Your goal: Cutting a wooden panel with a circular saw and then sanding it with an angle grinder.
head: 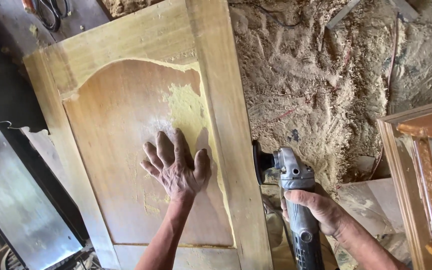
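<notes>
A wooden door (126, 40) with an arched recessed panel (121, 165) lies flat below me. My left hand (176, 165) rests palm down on the panel, fingers spread, beside a patch of yellow sanding dust (188, 112). My right hand (321, 212) grips the grey body of an angle grinder (296, 200). Its black disc (257, 162) sits just off the door's right stile (231, 135), facing that edge. Whether the disc touches the wood is unclear.
Thick sawdust (316, 80) covers the floor to the right of the door. Another brown wooden frame (421, 170) stands at the right edge. A grey metal sheet (11, 200) leans at the lower left. Dark cables (51, 12) lie at the top left.
</notes>
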